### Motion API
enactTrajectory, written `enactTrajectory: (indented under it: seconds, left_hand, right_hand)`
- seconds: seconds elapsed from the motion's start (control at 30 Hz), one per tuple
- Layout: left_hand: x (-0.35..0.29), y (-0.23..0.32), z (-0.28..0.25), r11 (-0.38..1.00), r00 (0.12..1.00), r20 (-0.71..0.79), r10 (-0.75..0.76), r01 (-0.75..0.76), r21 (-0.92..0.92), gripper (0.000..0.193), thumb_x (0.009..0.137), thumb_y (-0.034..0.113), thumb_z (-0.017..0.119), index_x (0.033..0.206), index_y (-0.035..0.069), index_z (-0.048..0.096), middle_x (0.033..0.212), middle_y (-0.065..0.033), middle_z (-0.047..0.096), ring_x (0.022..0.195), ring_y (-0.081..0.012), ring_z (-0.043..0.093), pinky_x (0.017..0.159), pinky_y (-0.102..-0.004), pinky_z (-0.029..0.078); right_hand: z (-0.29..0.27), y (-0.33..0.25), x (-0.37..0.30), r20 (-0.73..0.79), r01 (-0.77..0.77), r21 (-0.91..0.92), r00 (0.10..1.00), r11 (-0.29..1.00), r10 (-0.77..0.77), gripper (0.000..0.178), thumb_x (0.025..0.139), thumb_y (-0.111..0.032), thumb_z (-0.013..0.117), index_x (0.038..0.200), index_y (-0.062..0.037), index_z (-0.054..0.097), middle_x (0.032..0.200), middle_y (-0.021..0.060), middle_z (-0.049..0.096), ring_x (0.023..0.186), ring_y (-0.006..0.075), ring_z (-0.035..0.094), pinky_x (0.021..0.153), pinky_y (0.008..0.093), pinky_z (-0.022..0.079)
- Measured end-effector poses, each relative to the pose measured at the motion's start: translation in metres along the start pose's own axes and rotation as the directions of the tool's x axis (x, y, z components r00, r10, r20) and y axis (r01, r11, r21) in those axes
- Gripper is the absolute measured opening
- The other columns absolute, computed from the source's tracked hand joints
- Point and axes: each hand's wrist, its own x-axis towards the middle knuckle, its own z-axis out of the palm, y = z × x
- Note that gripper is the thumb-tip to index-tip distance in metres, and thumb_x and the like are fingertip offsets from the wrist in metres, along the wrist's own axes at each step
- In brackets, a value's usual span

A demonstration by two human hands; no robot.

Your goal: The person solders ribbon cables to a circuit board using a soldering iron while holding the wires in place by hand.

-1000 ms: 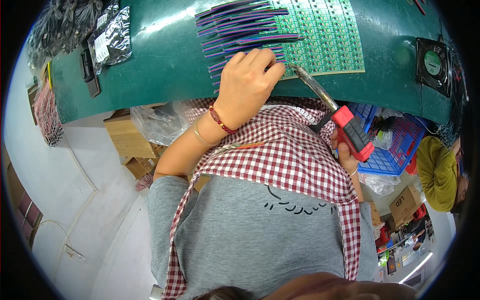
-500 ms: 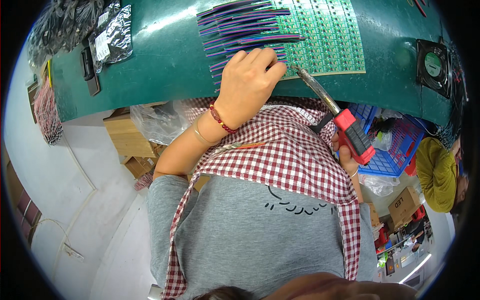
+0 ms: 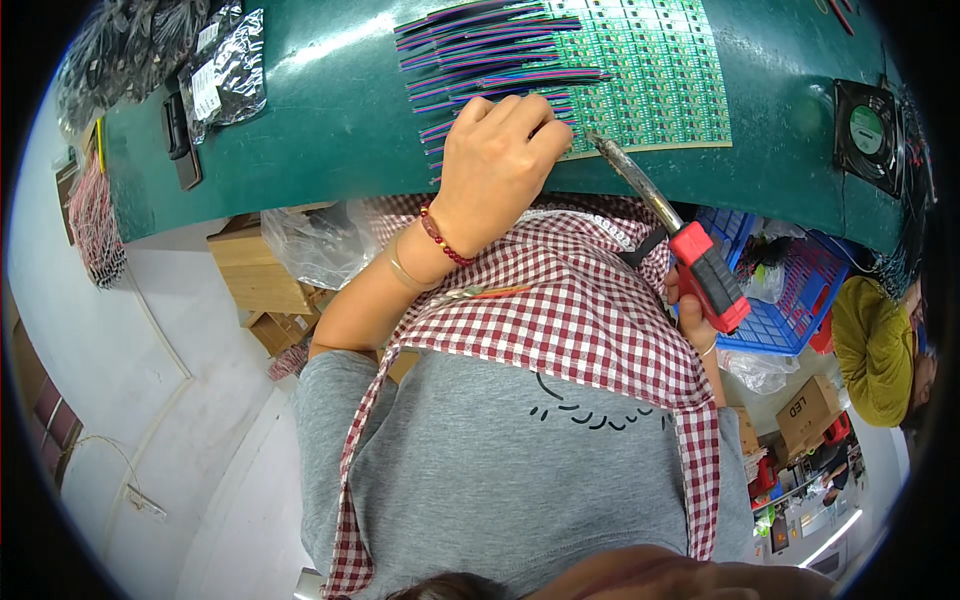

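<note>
while as before, left hand [image 3: 497, 165] on wires [image 3: 480, 50]

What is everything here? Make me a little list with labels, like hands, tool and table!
Left hand: left hand presses down on the coloured wires, fingers curled
Right hand: right hand grips the red handle of a soldering iron
Tool tip: rests at the lower edge of the green circuit board panel
Table: green worktop
Far left of table: shiny plastic bags
Far right of table: small black fan
Below table: blue basket, cardboard boxes
Clothing: red checked apron
</note>
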Motion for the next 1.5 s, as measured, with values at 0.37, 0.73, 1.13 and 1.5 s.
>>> enactTrajectory:
  seconds: [0.37, 0.73, 1.13, 1.5]
  left_hand:
    - [0.003, 0.008, -0.001, 0.997, 0.997, -0.011, -0.076, 0.075, -0.025, 0.014, 0.074, 0.012, 0.073, 0.081, 0.011, 0.06, 0.08, 0.0011, 0.057, 0.075, -0.0166, 0.058, 0.069, -0.032, 0.04]
    - [0.002, 0.014, 0.003, 0.992, 0.99, -0.053, -0.127, 0.128, 0.014, 0.014, 0.074, 0.011, 0.073, 0.079, 0.012, 0.059, 0.078, 0.0004, 0.055, 0.075, -0.0173, 0.056, 0.076, -0.0361, 0.038]
    - [-0.003, 0.017, 0.009, 0.983, 0.981, -0.086, -0.176, 0.179, 0.031, 0.013, 0.076, 0.012, 0.072, 0.082, 0.013, 0.06, 0.08, 0.001, 0.054, 0.078, -0.017, 0.056, 0.081, -0.0385, 0.036]
    - [-0.004, 0.017, 0.011, 0.986, 0.979, -0.122, -0.164, 0.166, 0.009, 0.014, 0.074, 0.012, 0.073, 0.081, 0.013, 0.061, 0.08, 0.0015, 0.055, 0.078, -0.0169, 0.056, 0.081, -0.0381, 0.036]
  right_hand:
    - [0.0, 0.01, -0.004, 0.003, 0.048, -0.284, 0.999, 0.958, -0.049, 0.015, 0.079, -0.021, 0.067, 0.077, -0.0059, 0.068, 0.074, 0.0085, 0.066, 0.061, 0.0234, 0.064, 0.055, 0.0322, 0.048]
    - [-0.002, 0.006, -0.002, 0.008, -0.012, -0.072, 1.0, 0.997, 0.013, 0.042, 0.085, -0.043, 0.064, 0.081, -0.0015, 0.068, 0.075, 0.0085, 0.066, 0.063, 0.0192, 0.064, 0.057, 0.0291, 0.05]
    - [-0.001, 0.004, 0.001, 0.026, -0.019, -0.131, 0.999, 0.991, 0.023, 0.023, 0.08, -0.026, 0.066, 0.082, -0.0032, 0.068, 0.075, 0.0075, 0.065, 0.064, 0.0226, 0.065, 0.058, 0.0314, 0.051]
    - [0.0, 0.001, 0.003, -0.004, 0.029, -0.036, 1.0, 0.999, -0.029, 0.043, 0.086, -0.045, 0.062, 0.079, -0.0024, 0.068, 0.073, 0.0077, 0.066, 0.064, 0.0206, 0.064, 0.058, 0.0303, 0.05]
